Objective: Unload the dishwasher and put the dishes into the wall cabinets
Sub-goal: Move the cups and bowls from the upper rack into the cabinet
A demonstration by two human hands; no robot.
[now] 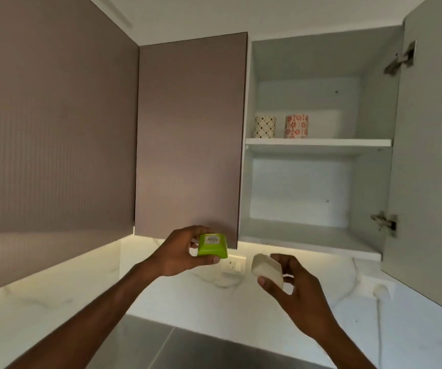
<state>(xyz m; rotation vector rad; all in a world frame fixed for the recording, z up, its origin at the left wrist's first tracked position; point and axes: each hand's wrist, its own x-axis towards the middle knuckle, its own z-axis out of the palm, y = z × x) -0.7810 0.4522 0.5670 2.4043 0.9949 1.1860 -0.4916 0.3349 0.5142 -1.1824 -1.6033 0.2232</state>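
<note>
Marble-veined desk (62, 310) and splashback below; open wall cabinet (318, 235) above right, matt white inside. Two patterned cups (281, 126) on upper shelf (318, 142), lower shelf bare. Right hand (291, 283), nearer opening, gripping cream squarish dish (267, 268); left hand (179, 251) gripping glossy green dish (212, 245), base outward. Cabinet up and right of both.

We note ribbed brown cabinet doors (190, 134) closed along the upper wall. Beneath them a warm under-cabinet light strip (267, 247) washes a white marble-veined backsplash (174, 294). Two wall sockets (232, 265) sit on it — one at right carries a plug with a white cord (379, 323). The ceiling (241, 14) is plain white.
</note>
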